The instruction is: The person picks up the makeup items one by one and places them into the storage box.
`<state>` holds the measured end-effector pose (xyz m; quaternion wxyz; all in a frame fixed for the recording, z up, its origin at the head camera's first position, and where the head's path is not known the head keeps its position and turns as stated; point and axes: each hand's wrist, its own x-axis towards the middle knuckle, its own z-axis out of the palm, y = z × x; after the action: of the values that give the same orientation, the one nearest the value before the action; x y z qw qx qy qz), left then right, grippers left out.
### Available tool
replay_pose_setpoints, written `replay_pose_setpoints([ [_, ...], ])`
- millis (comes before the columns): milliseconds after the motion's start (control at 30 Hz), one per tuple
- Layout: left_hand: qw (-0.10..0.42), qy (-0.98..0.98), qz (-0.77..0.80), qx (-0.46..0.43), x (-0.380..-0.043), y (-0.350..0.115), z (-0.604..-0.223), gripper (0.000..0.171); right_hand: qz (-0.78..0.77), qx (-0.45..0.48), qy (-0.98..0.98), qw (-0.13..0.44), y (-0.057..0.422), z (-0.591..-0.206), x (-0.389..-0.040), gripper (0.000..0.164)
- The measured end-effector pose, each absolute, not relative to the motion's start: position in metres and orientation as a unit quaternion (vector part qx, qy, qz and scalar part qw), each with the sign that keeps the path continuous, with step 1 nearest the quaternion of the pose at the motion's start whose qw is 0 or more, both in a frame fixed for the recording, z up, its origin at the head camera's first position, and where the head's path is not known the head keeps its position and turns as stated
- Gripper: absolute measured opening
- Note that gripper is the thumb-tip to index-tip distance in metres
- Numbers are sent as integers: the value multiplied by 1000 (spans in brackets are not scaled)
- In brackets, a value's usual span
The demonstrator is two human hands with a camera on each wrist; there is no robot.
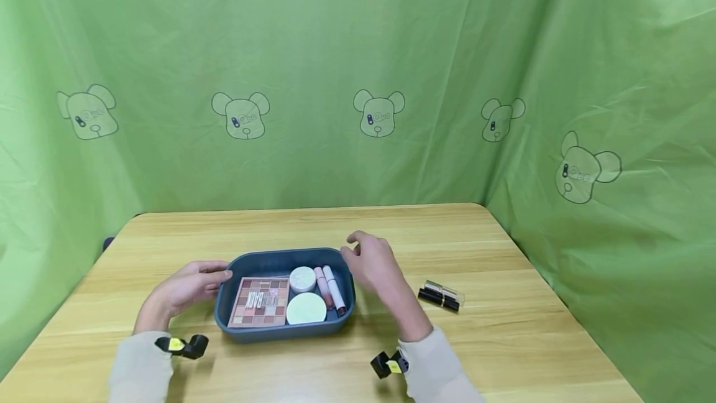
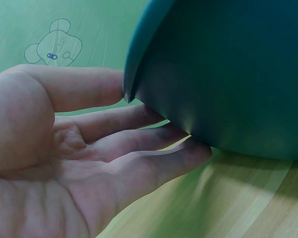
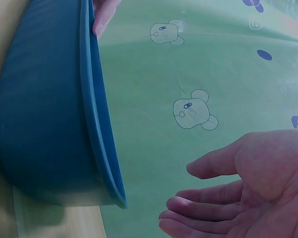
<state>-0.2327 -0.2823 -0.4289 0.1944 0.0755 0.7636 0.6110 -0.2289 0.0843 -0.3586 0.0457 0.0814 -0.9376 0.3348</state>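
Note:
A dark blue oblong basin point(image 1: 279, 333) sits on the table. My left hand point(image 1: 187, 286) grips its left end, thumb over the rim and fingers against the outer wall point(image 2: 228, 84). By the right end, my right hand point(image 1: 371, 263) is held loosely, fingers slightly bent; the right wrist view shows this hand point(image 3: 248, 191) apart from the basin and holding nothing. Inside lie an eyeshadow palette point(image 1: 259, 303), a small round jar point(image 1: 302, 279), a white round compact point(image 1: 306, 308) and two lip gloss tubes, one pink point(image 1: 323, 288) and one whitish point(image 1: 334, 290).
Right of my right forearm, a black tube point(image 1: 438, 299) and a clear, silvery tube point(image 1: 445, 290) lie side by side on the wooden table point(image 1: 514, 341). A green curtain point(image 1: 313, 166) with bear-head prints hangs behind the table and along its sides.

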Motion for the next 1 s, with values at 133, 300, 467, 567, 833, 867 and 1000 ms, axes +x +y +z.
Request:
replay_pose_setpoints([
  [133, 194, 764, 611, 79, -231, -282, -429, 62, 332, 76, -939, 48, 89, -359, -230, 36],
  [300, 193, 764, 610, 79, -231, -282, -429, 62, 325, 68, -942, 44, 95, -359, -231, 36],
  [467, 191, 764, 611, 79, -232, -283, -431, 61, 322, 53, -945, 36, 102, -358, -233, 36],
  [567, 192, 763, 612, 80, -232, -283, -431, 61, 321, 46, -945, 38, 107, -359, -235, 36],
  [833, 190, 765, 611, 79, -232, -283, -430, 60, 314, 36, -948, 43, 123, -362, -241, 38],
  [867, 190, 765, 610, 79, -232, -282, -430, 60, 313, 35, -948, 43, 125, -362, -241, 38],
  [1000, 190, 767, 608, 79, -232, -282, -429, 61, 313, 29, -949, 37, 135, -362, -243, 39],
])
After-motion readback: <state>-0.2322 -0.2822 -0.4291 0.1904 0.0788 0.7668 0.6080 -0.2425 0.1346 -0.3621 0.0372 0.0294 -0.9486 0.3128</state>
